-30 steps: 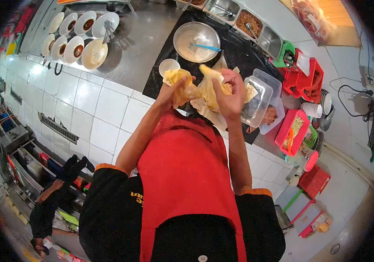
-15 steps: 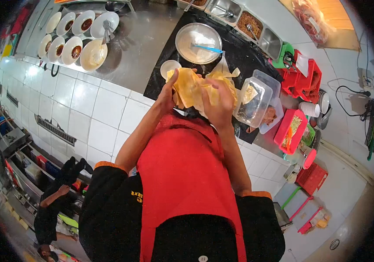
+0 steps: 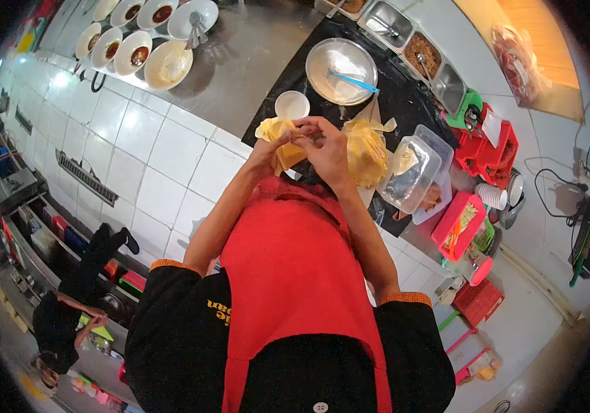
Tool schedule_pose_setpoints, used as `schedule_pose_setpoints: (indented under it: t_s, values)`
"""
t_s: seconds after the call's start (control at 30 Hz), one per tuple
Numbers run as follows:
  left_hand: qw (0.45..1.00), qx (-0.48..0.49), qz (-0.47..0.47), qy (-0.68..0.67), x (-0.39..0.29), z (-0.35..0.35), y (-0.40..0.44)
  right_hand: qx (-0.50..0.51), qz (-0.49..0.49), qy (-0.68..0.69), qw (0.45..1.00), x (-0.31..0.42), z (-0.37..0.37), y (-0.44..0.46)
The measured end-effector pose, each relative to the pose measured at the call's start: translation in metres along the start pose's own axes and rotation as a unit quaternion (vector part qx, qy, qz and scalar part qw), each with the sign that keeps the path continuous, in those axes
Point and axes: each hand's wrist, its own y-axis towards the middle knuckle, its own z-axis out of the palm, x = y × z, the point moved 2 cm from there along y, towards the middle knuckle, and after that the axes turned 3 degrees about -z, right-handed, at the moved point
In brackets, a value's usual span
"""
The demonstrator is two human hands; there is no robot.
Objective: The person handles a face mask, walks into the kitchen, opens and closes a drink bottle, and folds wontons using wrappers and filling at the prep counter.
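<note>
Thin yellow dough sheets [image 3: 288, 153], like dumpling wrappers, are gripped in my left hand [image 3: 262, 157], crumpled at the top and hanging down. My right hand [image 3: 327, 150] meets it, its fingers bent and pinched at the edge of the sheets by my left thumb. The exact contact at the fingertips is partly hidden. Just right of my right hand, more yellow sheets [image 3: 366, 153] lie in a loose pile on the black counter [image 3: 277, 93]. A small white bowl [image 3: 292, 105] stands just beyond my hands.
A round metal pan [image 3: 339, 58] with pale contents holds a blue-handled utensil [image 3: 355, 81]. Clear plastic containers [image 3: 405, 175] sit right of the pile. White bowls [image 3: 169, 65], some with dark sauce, stand upper left. Metal food trays [image 3: 422, 55] line the back. Another person [image 3: 67, 310] works lower left.
My right hand has left the right-hand pile and come over to my left hand. The sheets in my left hand are now more bunched. The view has shifted slightly.
</note>
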Motion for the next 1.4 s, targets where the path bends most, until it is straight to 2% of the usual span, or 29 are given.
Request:
schedule_pose_setpoints:
  t_s: [0.03,0.1,0.13,0.17,0.23,0.27,0.3,0.33,0.37,0.4,0.43,0.5,0.63,0.7,0.77,0.83,1.03,1.13,1.2,1.23,1.3,1.33,1.4]
  values:
    - [1.0,-0.003,0.003,-0.002,0.004,-0.02,-0.001,0.004,0.0,0.0,1.0,-0.002,0.002,0.002]
    - [0.974,-0.104,-0.049,0.194,0.009,-0.071,-0.003,0.038,0.063,0.052,0.996,-0.019,0.004,0.011]
    - [0.972,-0.151,-0.029,0.18,-0.002,-0.059,-0.014,0.062,0.069,0.104,0.99,-0.046,0.004,0.018]
    - [0.972,-0.153,-0.029,0.178,-0.006,-0.056,-0.021,0.065,0.069,0.104,0.99,-0.057,0.001,0.023]
    - [0.987,-0.14,0.012,0.084,-0.016,-0.058,-0.03,0.145,0.047,0.022,0.988,-0.06,0.0,0.033]
    - [0.984,-0.16,0.014,0.079,-0.02,-0.06,-0.032,0.161,0.006,-0.118,0.98,-0.061,-0.003,0.039]
    - [0.984,-0.161,0.014,0.079,-0.021,-0.061,-0.034,0.163,0.006,-0.117,0.98,-0.066,-0.001,0.041]
    - [0.984,-0.164,0.036,0.062,-0.022,-0.061,-0.034,0.131,-0.061,-0.302,0.942,-0.069,0.002,0.043]
    - [0.983,-0.165,0.06,0.046,-0.025,-0.061,-0.033,0.093,-0.127,-0.475,0.866,-0.071,0.005,0.045]
    - [0.983,-0.164,0.062,0.046,-0.029,-0.06,-0.03,0.121,-0.085,-0.461,0.875,-0.079,0.01,0.044]
    - [0.988,-0.148,0.048,0.011,-0.032,-0.059,-0.029,0.121,-0.086,-0.46,0.875,-0.085,0.013,0.043]
    - [0.99,-0.133,0.034,-0.024,-0.034,-0.053,-0.029,0.142,-0.07,-0.499,0.852,-0.091,0.017,0.04]
    - [0.986,-0.151,0.039,0.061,-0.034,-0.045,-0.023,0.139,-0.081,-0.455,0.876,-0.078,0.004,0.037]
    - [0.988,-0.117,0.034,0.095,-0.031,-0.036,-0.015,0.087,-0.137,-0.352,0.922,-0.061,-0.009,0.033]
    - [0.987,-0.133,0.012,0.09,-0.034,-0.019,-0.017,0.067,-0.155,-0.323,0.931,-0.033,-0.016,0.026]
    - [0.992,-0.11,0.008,0.056,-0.036,-0.01,-0.016,0.057,-0.197,-0.227,0.952,-0.008,-0.02,0.022]
    - [0.983,-0.068,0.022,0.171,-0.032,0.002,-0.004,0.083,-0.191,-0.275,0.939,0.009,-0.02,0.007]
    - [0.979,-0.061,-0.001,0.195,-0.03,0.002,-0.001,0.084,-0.184,-0.209,0.957,0.008,-0.027,0.004]
    - [0.973,-0.049,0.01,0.223,-0.031,0.012,-0.003,0.048,-0.196,-0.276,0.94,0.001,-0.034,0.003]
    - [0.967,-0.039,0.023,0.25,-0.032,0.018,-0.004,0.044,-0.194,-0.277,0.94,-0.002,-0.039,0.002]
    - [0.967,-0.055,0.019,0.249,-0.029,0.018,0.001,0.072,-0.123,-0.101,0.985,-0.006,-0.047,0.002]
    - [0.967,-0.074,0.016,0.245,-0.027,0.015,0.002,0.042,-0.075,-0.085,0.993,-0.001,-0.047,-0.006]
    - [0.968,-0.066,0.015,0.241,-0.025,0.013,0.005,0.012,-0.039,-0.06,0.997,-0.008,-0.048,-0.018]
